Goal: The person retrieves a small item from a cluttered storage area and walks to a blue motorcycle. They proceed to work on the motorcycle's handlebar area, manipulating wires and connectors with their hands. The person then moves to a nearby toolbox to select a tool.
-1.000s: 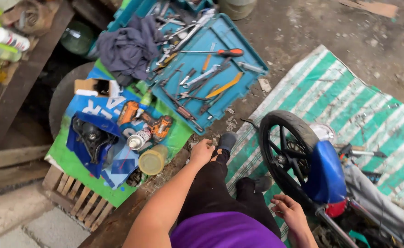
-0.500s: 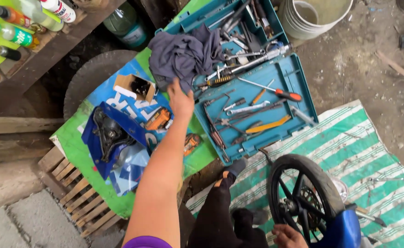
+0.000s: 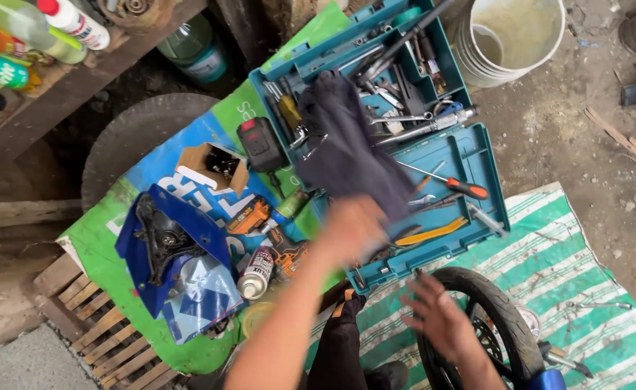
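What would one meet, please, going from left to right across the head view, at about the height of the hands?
Wooden pallet → blue plastic cover → spray can → left hand holding the dark cloth → right hand → striped mat.

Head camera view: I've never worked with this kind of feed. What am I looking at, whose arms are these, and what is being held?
There is no machine here. The picture comes from a camera worn on a person's head, looking straight down, so the two bare arms rising from the bottom edge are the wearer's own. The left hand, blurred by motion, grips a dark grey cloth above an open teal tool case full of wrenches, with an orange-handled screwdriver in it. The right hand is open and holds nothing; it hovers by a black wheel tyre above a green-and-white striped mat. Left of the case, on a blue and green sheet over a wooden pallet, lie a blue plastic panel, a spray can and a small open cardboard box. A white bucket stands at the top.
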